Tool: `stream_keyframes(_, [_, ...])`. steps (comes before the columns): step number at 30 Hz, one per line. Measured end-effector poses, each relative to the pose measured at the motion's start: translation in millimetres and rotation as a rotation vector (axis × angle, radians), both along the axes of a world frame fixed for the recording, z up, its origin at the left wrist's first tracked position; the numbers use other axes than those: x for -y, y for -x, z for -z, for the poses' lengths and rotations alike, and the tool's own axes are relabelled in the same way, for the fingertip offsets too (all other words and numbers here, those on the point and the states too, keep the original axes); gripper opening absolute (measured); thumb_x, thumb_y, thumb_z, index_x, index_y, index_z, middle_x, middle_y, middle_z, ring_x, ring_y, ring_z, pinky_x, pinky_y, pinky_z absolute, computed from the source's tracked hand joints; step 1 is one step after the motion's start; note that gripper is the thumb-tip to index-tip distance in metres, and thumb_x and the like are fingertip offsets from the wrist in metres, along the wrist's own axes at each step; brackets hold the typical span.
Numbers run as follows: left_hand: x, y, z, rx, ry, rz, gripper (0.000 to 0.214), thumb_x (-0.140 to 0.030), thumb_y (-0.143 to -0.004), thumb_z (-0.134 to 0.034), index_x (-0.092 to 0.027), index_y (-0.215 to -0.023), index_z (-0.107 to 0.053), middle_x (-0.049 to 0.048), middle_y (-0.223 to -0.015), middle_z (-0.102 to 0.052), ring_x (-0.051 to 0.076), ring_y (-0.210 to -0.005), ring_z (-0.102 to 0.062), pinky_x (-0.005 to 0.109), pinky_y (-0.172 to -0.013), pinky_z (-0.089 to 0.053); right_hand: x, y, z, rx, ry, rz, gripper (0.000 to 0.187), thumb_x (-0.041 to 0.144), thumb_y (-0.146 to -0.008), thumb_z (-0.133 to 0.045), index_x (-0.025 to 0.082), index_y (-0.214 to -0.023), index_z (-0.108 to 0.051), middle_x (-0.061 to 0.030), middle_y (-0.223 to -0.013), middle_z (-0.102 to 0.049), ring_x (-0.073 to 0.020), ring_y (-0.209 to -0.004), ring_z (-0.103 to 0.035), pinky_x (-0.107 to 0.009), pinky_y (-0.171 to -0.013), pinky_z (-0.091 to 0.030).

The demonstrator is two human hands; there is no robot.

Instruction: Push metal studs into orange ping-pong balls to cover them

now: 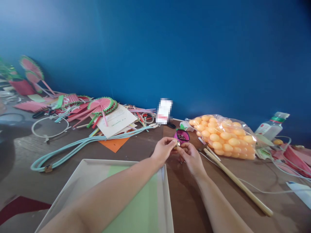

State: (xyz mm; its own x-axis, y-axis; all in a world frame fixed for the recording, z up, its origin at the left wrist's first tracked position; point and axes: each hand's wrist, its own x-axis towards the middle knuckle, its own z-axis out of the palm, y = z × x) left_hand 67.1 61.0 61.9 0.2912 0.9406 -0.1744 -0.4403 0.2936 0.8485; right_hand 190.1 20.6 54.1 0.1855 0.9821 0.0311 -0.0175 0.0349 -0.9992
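Observation:
In the middle of the head view, my left hand and my right hand meet with their fingertips pinched together. Between them is a small shiny metal piece, too small to name more closely. Just behind the fingertips stands a small magenta pouch or box with a dark rim, its top open, with small dark bits inside. My fingers cover part of its near side. My left forearm crosses over a white tray with light green sheets in it.
To the right lie a clear bag of orange balls, a wooden-handled tool and a bottle. On the left are pale blue tubing, paper fans and a white sheet. A blurred-out phone-like screen stands against the blue wall.

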Motion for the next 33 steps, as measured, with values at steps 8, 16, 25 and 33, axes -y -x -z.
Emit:
stream_keyframes(8, [1.2,0.9,1.9,-0.086,-0.089,-0.015,0.020,-0.028,-0.074,-0.068,-0.013,-0.085,-0.064,0.0028,-0.073,-0.062,0.012,-0.067,-0.060,0.026,-0.065,-0.054,-3.3,0.0,2.5,0.045,0.022,0.013,0.041,0.046,-0.061,-0.079,0.022,-0.075,-0.049,0.0073,-0.053,-0.052,-0.0091,-0.041,-0.042,-0.022,-0.041,-0.037])
stream_keyframes(16, [5.2,-2.9,-4.4,-0.010,0.019,-0.015,0.015,-0.026,-0.079,-0.063,-0.013,-0.084,-0.059,0.0016,-0.071,-0.060,0.011,-0.061,-0.061,0.028,-0.063,-0.055,1.3,-10.4,-5.1,0.174,-0.085,0.028,0.029,0.047,-0.076,-0.066,0.021,-0.080,-0.053,0.0056,-0.054,-0.050,-0.0099,-0.045,-0.043,-0.022,-0.043,-0.034])
stream_keyframes(25, [-1.7,-0.6,-3.1,-0.050,0.144,-0.073,0.015,-0.027,-0.085,-0.056,-0.013,-0.086,-0.053,0.0029,-0.070,-0.060,0.011,-0.060,-0.063,0.024,-0.062,-0.053,0.0,-61.1,-0.7,0.952,-0.054,0.241,0.019,0.037,-0.080,-0.057,0.021,-0.080,-0.067,-0.0045,-0.079,-0.068,-0.0192,-0.069,-0.060,-0.031,-0.065,-0.044])
stream_keyframes(33, [-0.4,0.3,-5.5,-0.069,0.145,-0.049,0.014,-0.027,-0.085,-0.056,-0.013,-0.088,-0.053,0.0033,-0.071,-0.060,0.010,-0.059,-0.063,0.022,-0.060,-0.053,5.6,-69.3,-11.3,1.052,0.258,-0.042,0.026,0.046,-0.075,-0.058,0.023,-0.073,-0.071,-0.0023,-0.069,-0.070,-0.0198,-0.063,-0.061,-0.029,-0.056,-0.041])
